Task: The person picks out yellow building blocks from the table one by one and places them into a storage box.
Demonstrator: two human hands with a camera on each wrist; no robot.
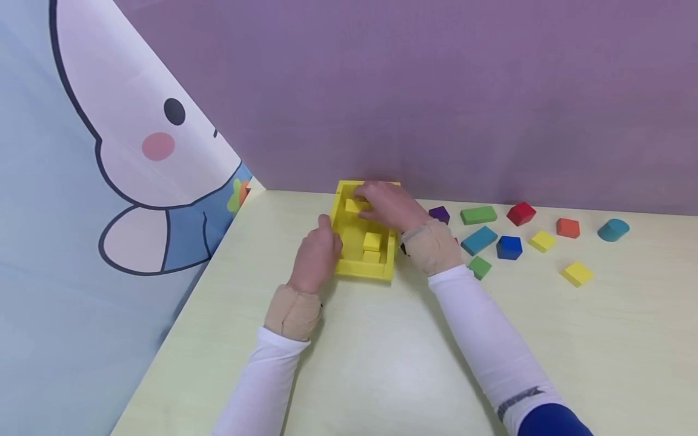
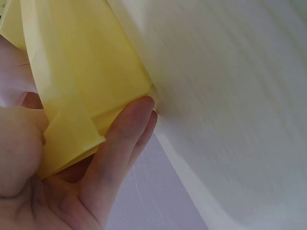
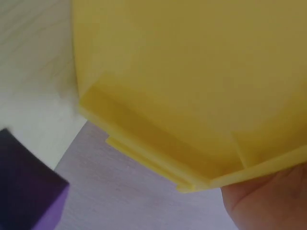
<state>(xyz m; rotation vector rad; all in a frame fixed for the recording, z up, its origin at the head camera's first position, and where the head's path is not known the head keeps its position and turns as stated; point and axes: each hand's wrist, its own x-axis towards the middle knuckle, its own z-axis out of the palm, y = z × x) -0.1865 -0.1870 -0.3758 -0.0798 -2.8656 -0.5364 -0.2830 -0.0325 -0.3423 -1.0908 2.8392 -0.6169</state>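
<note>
Against the back wall stands a shallow yellow tray (image 1: 364, 272). My left hand (image 1: 315, 257) grips its left side wall, thumb along the rim; the left wrist view shows the fingers (image 2: 127, 129) bent round the tray's yellow edge. Reaching over the right wall, my right hand (image 1: 395, 204) pinches a yellow block (image 1: 354, 206) near the tray's back left corner, thumb and fingertips at its right and far sides. Two more yellow blocks (image 1: 372, 241) sit together toward the front inside. The right wrist view shows the tray's inner corner (image 3: 201, 175) up close, the block out of sight.
Loose wooden blocks lie right of the tray: purple (image 1: 438, 214), green (image 1: 478, 215), red (image 1: 520, 214), blue (image 1: 509, 247), teal (image 1: 479, 240), orange (image 1: 568, 228) and yellow (image 1: 577, 274). A teal cylinder (image 1: 613, 230) lies farthest right. My right wrist partly covers a green block (image 1: 480, 267).
</note>
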